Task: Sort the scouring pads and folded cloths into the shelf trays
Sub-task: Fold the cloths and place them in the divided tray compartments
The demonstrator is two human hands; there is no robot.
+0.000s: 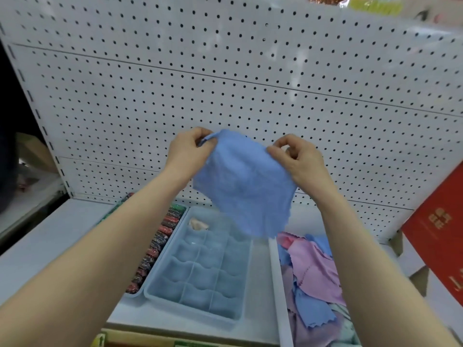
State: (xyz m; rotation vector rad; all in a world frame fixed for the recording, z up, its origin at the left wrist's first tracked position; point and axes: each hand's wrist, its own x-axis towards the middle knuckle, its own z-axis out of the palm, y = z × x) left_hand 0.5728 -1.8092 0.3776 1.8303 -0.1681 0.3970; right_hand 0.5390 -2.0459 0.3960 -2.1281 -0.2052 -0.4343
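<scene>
Head view: a blue cloth (244, 186) was held up in front of the pegboard (225, 78), its upper edge pinched at 2 points — by the curled fingers of the left hand (189, 152) and of the right hand (299, 159) — apparently so that it hung flat for folding. Below it, on the shelf (57, 236), lay a compartmented tray (200, 274) holding 1 pale folded item in a far cell. Scouring pads (152, 249) were ranked in a tray at its left; loose pink and blue cloths (313, 274) were heaped at its right.
</scene>
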